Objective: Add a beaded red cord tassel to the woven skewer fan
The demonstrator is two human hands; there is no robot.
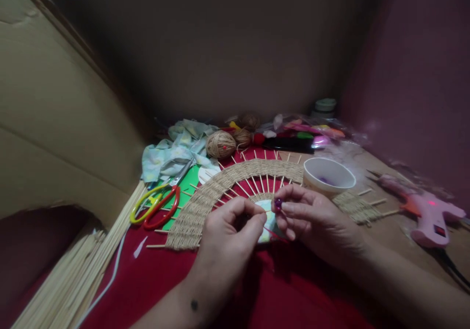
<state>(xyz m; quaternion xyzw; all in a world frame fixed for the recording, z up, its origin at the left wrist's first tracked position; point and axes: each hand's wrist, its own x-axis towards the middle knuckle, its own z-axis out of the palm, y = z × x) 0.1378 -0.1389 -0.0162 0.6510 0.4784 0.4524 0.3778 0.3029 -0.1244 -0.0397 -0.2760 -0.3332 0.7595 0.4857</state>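
Observation:
A small purple bead (pixel 278 203) is pinched between the fingertips of my right hand (pixel 306 215). My left hand (pixel 235 231) is closed just left of it, thumb against forefinger; a thin strand seems to run from its fingertips, too fine to make out well. A thin red cord (pixel 273 234) hangs below the two hands. Behind them lies a fan-shaped woven piece (pixel 220 184) with wooden sticks radiating through it, and a pale patterned cloth center (pixel 266 206) partly covered by my fingers. The white bowl (pixel 329 173) behind my right hand holds something purple.
Scissors (pixel 156 206) with yellow and red handles lie at left, near patterned fabric (pixel 167 155) and long sticks (pixel 73 275). Twine balls (pixel 221 144) sit at the back. A small woven piece (pixel 358 207) and a pink glue gun (pixel 431 216) with its cable are at right.

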